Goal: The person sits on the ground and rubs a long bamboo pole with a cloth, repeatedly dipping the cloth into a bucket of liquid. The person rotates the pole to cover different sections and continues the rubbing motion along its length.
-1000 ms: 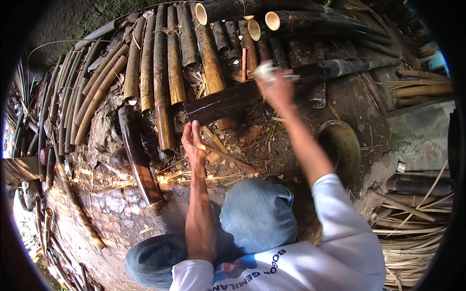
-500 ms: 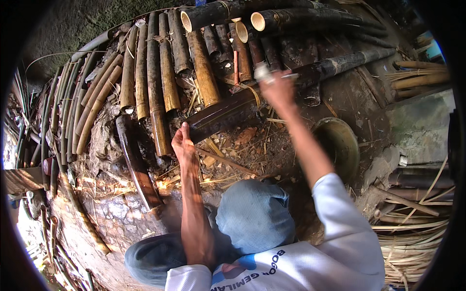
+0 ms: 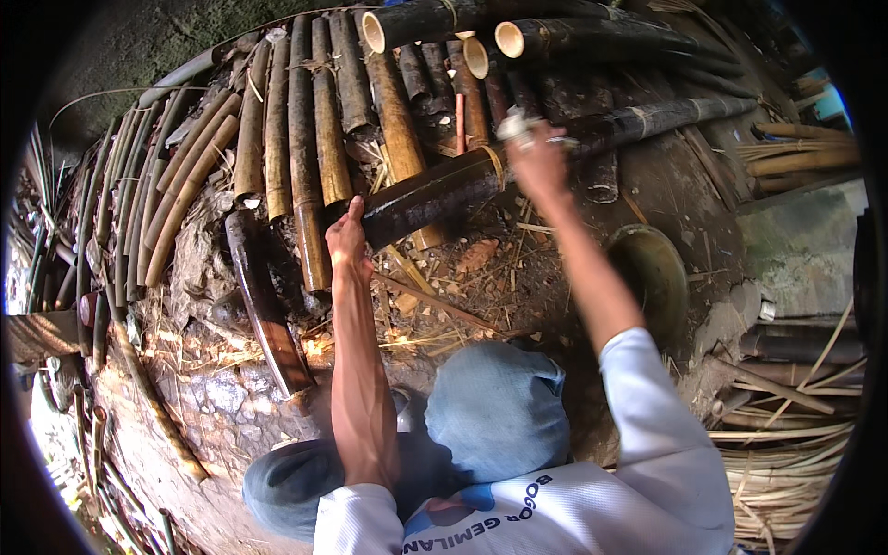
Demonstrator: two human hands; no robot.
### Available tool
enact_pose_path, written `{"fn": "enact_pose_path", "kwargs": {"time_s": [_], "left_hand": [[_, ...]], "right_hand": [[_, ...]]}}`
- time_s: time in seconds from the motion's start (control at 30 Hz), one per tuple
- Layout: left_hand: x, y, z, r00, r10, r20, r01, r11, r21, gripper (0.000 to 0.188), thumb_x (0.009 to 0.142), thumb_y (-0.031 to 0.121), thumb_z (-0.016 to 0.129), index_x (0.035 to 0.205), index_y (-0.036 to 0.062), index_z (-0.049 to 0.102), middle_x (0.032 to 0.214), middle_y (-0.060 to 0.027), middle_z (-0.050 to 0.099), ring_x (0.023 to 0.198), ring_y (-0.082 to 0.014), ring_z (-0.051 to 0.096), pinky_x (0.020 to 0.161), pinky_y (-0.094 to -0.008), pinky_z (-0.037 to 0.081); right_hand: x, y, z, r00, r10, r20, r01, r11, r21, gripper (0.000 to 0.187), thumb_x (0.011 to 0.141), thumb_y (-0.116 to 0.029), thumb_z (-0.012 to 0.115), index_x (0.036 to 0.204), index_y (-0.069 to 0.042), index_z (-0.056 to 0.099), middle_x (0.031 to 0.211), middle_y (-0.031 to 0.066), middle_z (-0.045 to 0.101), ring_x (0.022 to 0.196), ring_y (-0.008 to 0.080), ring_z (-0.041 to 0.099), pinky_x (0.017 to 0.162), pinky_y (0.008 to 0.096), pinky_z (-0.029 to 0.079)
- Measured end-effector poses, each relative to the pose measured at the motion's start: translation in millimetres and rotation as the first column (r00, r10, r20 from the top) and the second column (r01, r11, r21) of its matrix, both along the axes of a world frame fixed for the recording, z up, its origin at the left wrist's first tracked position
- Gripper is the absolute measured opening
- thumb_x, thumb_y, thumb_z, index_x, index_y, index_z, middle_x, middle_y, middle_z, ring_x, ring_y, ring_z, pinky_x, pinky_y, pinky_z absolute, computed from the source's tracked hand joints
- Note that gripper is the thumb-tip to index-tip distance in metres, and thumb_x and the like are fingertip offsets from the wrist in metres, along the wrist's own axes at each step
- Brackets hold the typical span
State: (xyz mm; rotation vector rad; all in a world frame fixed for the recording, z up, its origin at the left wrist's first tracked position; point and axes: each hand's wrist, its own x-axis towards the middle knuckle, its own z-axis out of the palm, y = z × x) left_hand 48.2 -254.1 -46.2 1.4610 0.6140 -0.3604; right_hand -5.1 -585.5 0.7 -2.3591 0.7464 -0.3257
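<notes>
A long, dark, wet bamboo pole (image 3: 435, 196) slants from the middle of the view up to the far right. My left hand (image 3: 348, 239) is closed around its near left end, thumb on top. Further along the pole, my right hand (image 3: 540, 168) is closed on a whitish wad (image 3: 518, 128), blurred by motion; I cannot make out its exact kind. That hand is over the pole, just right of a pale ring-like band (image 3: 499, 168). Whether the wad touches the pole is unclear.
Several cut bamboo lengths (image 3: 277, 139) lie side by side beyond the pole. Thicker poles (image 3: 592, 42) with pale cut ends rest at the top. A bucket (image 3: 680, 277) stands right of my right forearm. Another wet bamboo piece (image 3: 268, 314) lies left; split strips (image 3: 795, 472) are heaped lower right.
My left hand has risen a little with the pole's near end, and the pole seems slightly turned. My right hand with the wad has shifted slightly right.
</notes>
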Motion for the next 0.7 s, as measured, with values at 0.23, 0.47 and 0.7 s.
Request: {"fn": "enact_pose_path", "kwargs": {"time_s": [0.23, 0.47, 0.7], "left_hand": [[1.4, 51.5, -11.5, 0.995, -0.102, 0.007, 0.068, 0.602, -0.795, 0.087, 0.101, 0.075, 0.030, 0.132, 0.0010, 0.063, 0.117, -0.0130, 0.071, 0.109, -0.0250, 0.064, 0.104, -0.0423, 0.047], [-52.6, -18.8, 3.0, 0.974, -0.116, 0.195, 0.144, 0.980, -0.135, 0.097, 0.098, 0.080, 0.029, 0.142, -0.0011, 0.058, 0.144, -0.0263, 0.059, 0.146, -0.0374, 0.042, 0.125, -0.0636, 0.009], [-89.3, -5.5, -36.9, 0.806, -0.182, 0.564, 0.154, 0.983, 0.097, 0.059, 0.105, 0.053, 0.054, 0.126, -0.0006, 0.064, 0.113, -0.0099, 0.064, 0.102, -0.0215, 0.060, 0.091, -0.0382, 0.048]], "right_hand": [[14.6, 223.7, -25.4, 0.624, 0.683, 0.379, -0.400, 0.696, -0.596, 0.036, 0.089, -0.005, 0.066, 0.125, -0.012, 0.068, 0.133, 0.0066, 0.068, 0.105, 0.0289, 0.070, 0.090, 0.0469, 0.061], [-4.7, -130.0, -38.0, 0.949, 0.260, 0.176, 0.030, 0.483, -0.875, 0.036, 0.100, -0.036, 0.063, 0.125, -0.010, 0.064, 0.111, 0.0188, 0.072, 0.100, 0.0379, 0.072, 0.087, 0.0524, 0.058], [-4.9, 231.6, -25.6, 0.734, 0.612, 0.295, -0.436, 0.757, -0.486, 0.056, 0.081, -0.017, 0.080, 0.135, -0.016, 0.063, 0.136, 0.0076, 0.065, 0.132, 0.0275, 0.053, 0.118, 0.0524, 0.039]]}}
